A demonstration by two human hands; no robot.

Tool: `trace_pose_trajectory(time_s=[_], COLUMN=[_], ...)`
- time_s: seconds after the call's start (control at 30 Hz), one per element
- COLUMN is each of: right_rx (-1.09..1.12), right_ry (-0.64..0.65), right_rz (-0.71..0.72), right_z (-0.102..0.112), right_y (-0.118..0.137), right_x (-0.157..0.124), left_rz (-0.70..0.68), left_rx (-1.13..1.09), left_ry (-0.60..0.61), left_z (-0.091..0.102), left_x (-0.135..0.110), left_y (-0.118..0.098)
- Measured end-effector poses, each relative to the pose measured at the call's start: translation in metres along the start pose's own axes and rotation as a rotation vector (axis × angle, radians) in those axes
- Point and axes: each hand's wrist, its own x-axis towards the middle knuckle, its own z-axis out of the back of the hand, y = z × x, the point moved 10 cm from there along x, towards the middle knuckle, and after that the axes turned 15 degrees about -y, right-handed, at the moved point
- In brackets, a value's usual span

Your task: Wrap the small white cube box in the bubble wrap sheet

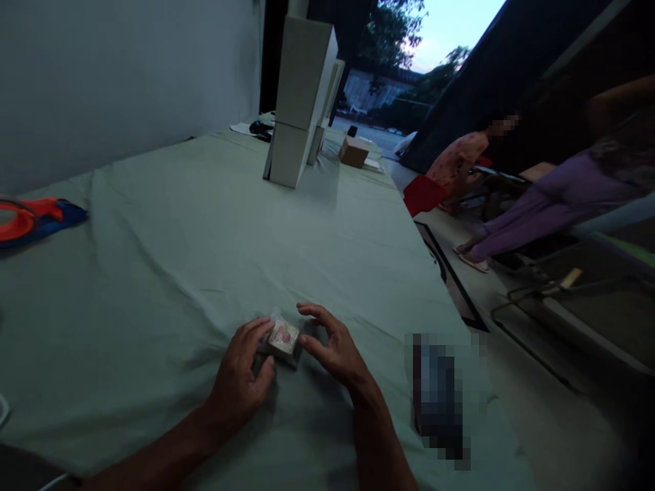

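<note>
1. Head view places both hands low in the middle of the frame, over a pale green cloth [179, 225] that covers the table.
2. We find the left hand [240, 382] curled round the near-left side of a small packet [283, 339], fingers above and thumb below, gripping it.
3. We find the right hand [335, 348] spread, with bent fingers closed on nothing. Its fingertips sit just beside the packet's right edge, and we cannot tell whether they touch.
4. The small packet rests on the cloth between the two hands. It has pinkish print on its top face and what looks like clear wrap around it.
5. We judge the handling barely begun: the packet looks whole, nothing lies loose beside it, and no opening shows. Dim light limits this finding.
6. Also noted are white boxes [299, 102] stacked at the far end, a brown box [354, 151] beyond them, and an orange and blue object [35, 217] at the left edge. Other people [552, 204] sit well apart on the right.
</note>
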Motion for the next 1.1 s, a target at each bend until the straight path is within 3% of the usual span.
trace_pose_trajectory(time_s=[0.33, 0.6, 0.8, 0.93, 1.1], right_rx=[-0.065, -0.073, 0.019, 0.098, 0.177], right_ry=[0.026, 0.027, -0.13, -0.276, -0.352], right_rz=[-0.073, -0.038, 0.037, -0.097, -0.234], right_z=[-0.008, -0.014, -0.019, -0.014, -0.001], right_y=[-0.015, -0.008, 0.002, -0.013, -0.031], right_x=[-0.001, -0.001, -0.001, -0.002, -0.002], left_rz=[0.007, 0.023, 0.029, 0.011, 0.012], left_rx=[-0.015, -0.026, -0.039, -0.038, -0.037], left_ry=[0.006, 0.016, 0.005, 0.004, 0.003], left_z=[-0.001, -0.002, -0.001, -0.001, -0.002], left_x=[-0.001, -0.003, -0.002, -0.002, -0.002], left_y=[0.0, 0.001, 0.0, -0.001, 0.0])
